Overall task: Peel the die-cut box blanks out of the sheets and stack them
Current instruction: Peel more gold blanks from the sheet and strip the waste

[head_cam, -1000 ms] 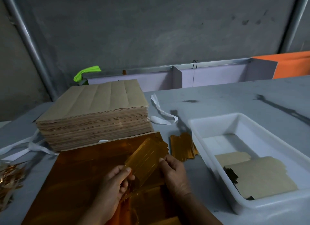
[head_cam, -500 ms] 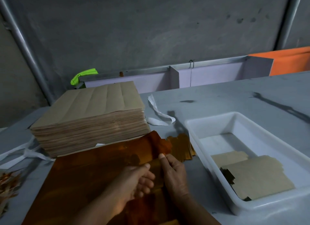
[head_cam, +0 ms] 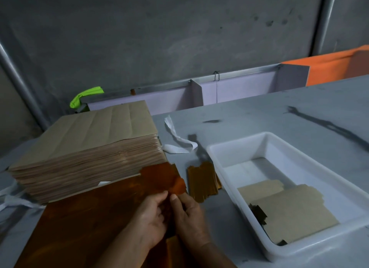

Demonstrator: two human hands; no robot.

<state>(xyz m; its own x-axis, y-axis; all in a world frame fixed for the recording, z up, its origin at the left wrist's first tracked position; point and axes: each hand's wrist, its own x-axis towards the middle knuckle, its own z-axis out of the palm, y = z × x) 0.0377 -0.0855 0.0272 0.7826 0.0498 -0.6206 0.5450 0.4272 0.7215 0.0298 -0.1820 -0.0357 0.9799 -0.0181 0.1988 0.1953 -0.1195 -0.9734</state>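
A glossy orange-gold die-cut sheet lies flat on the grey table in front of me. At its far right corner a box blank sits partly broken loose, its edge jagged. My left hand and my right hand meet at the near end of that blank, fingers and thumbs pinching it from both sides. A small stack of gold blanks lies on the table just right of the sheet. A tall pile of sheets, brown side up, stands behind.
A white plastic tub at the right holds brown-backed blanks. White strapping tape lies between the pile and the tub; more of it lies at the left edge. Lilac dividers line the table's back.
The blank that was lifted and tilted between my hands now lies low against the sheet's corner. Both hands have drawn together at its near end.
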